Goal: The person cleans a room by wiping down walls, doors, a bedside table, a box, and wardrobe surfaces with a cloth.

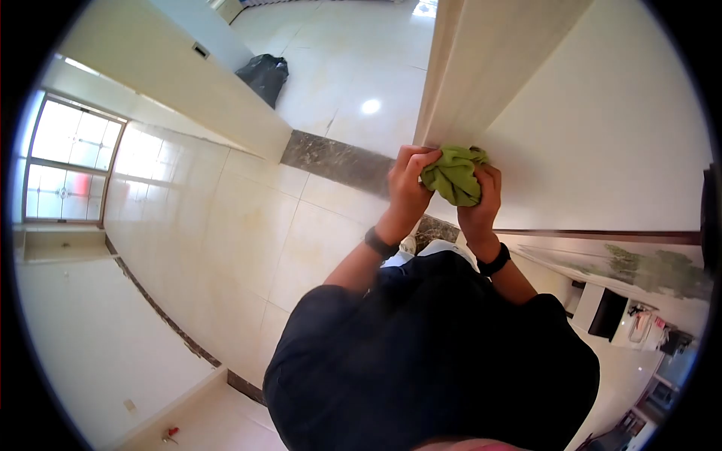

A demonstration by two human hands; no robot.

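Observation:
A crumpled green cloth (453,176) is bunched up between my two hands, close to the foot of the pale door frame (459,83). My left hand (411,180) grips the cloth from its left side, fingers bent onto it. On the cloth's right side my right hand (485,197) is closed on it, with the fingers curled over the edge. Both wrists wear dark bands. Whether the cloth touches the frame or the wall is hard to tell.
A white wall (602,143) rises at the right. An open door (173,83) stands at the upper left, with a black bag (265,78) on the floor beyond it. A dark stone threshold (335,160) crosses the doorway. A window (71,161) is at the far left.

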